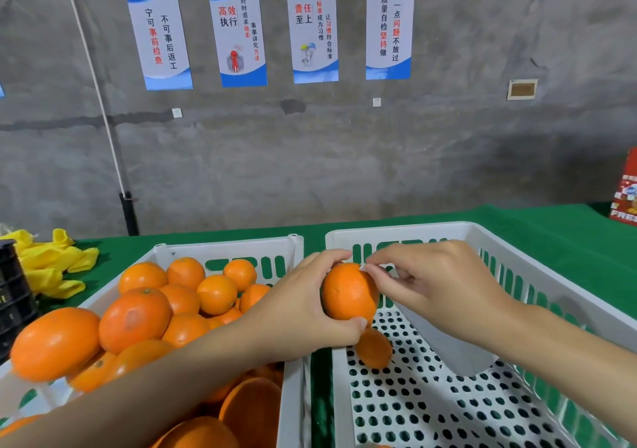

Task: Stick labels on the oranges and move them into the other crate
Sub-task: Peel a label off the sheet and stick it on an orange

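Left hand [303, 313], right hand [437, 285], orange [348, 292] between.

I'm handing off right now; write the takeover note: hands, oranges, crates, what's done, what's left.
Left hand grips the held orange over the left side of the right crate. Right hand pinches a white label against its top.
Left crate is heaped with oranges.
Done: one orange lies in the right crate.
To do: finish this label, set it down, repeat for the heap.

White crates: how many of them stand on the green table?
2. The left crate, full of oranges, and the right crate, almost empty, stand side by side. A black crate sits at the left edge.
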`<state>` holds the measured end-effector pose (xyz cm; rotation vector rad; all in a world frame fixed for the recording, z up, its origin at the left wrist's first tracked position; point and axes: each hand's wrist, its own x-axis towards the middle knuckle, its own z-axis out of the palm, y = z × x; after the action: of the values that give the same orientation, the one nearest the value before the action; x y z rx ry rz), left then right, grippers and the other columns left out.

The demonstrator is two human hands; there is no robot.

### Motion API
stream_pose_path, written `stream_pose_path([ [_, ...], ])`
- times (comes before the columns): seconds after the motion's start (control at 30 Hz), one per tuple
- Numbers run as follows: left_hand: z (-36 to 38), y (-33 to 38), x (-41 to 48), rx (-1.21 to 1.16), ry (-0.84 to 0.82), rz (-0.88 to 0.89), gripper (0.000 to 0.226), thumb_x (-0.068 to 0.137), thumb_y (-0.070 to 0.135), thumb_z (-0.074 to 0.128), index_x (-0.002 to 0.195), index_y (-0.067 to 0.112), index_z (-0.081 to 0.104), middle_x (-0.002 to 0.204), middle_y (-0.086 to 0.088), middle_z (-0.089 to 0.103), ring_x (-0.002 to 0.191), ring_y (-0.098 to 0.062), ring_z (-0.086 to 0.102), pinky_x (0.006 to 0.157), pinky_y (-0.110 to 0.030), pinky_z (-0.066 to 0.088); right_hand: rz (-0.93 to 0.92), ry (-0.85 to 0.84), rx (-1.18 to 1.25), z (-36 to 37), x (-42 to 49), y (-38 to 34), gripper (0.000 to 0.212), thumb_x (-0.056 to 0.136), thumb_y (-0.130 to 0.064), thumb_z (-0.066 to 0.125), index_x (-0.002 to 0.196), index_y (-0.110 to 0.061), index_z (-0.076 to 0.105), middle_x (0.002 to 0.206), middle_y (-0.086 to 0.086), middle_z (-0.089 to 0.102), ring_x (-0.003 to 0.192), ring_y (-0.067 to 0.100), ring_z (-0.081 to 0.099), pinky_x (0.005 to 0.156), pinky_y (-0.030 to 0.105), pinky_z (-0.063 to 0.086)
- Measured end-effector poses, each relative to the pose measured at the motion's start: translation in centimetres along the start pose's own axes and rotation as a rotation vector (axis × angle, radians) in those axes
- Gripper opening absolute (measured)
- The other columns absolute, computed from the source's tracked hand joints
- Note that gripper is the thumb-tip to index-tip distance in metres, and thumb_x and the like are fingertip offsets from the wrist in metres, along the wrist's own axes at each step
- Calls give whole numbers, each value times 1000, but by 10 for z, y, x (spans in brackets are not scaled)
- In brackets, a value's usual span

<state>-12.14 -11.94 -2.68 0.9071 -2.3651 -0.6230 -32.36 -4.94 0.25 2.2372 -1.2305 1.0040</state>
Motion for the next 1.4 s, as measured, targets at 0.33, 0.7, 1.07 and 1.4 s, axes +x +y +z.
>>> stream_pose_path([
  [0.33, 2, 2, 1, -16, 12, -20, 72, 74, 50, 80, 135, 46, 42, 123, 25, 44, 112, -5, 55, 93, -33, 56, -49, -131, 69, -1, -2, -2, 14, 90, -30, 67, 93, -24, 79, 53, -19, 55, 46, -4, 43, 47, 21, 41],
  [0.7, 2, 3, 0, -39, 42, -25, 67, 74, 46, 83, 128, 46, 44, 120, 22, 45, 110, -8, 58, 90, -35, 58, 56, -112, 132, -3, -1, 0, 29, 91, -36, 56, 113, -33, 73, 43, -14, 40, 45, 9, 45, 46, 21, 35],
  [1.07, 3, 3, 0, -25, 62, -33, 60, 74, 54, 81, 120, 54, 42, 117, 27, 46, 107, -4, 58, 90, -30, 57, 271, -134, 398, -1, 1, 6, 22, 92, -30, 56, 95, -41, 75, 58, -3, 64, 51, 12, 51, 54, 29, 43],
  [1.4, 1, 1, 1, 10, 37, 17, 68, 74, 63, 77, 133, 47, 47, 121, 25, 51, 111, -1, 57, 94, -28, 53, 355, -99, 451, 0, 4, 6, 24, 85, -32, 55, 75, -24, 75, 52, 2, 53, 49, 4, 39, 51, 23, 36],
])
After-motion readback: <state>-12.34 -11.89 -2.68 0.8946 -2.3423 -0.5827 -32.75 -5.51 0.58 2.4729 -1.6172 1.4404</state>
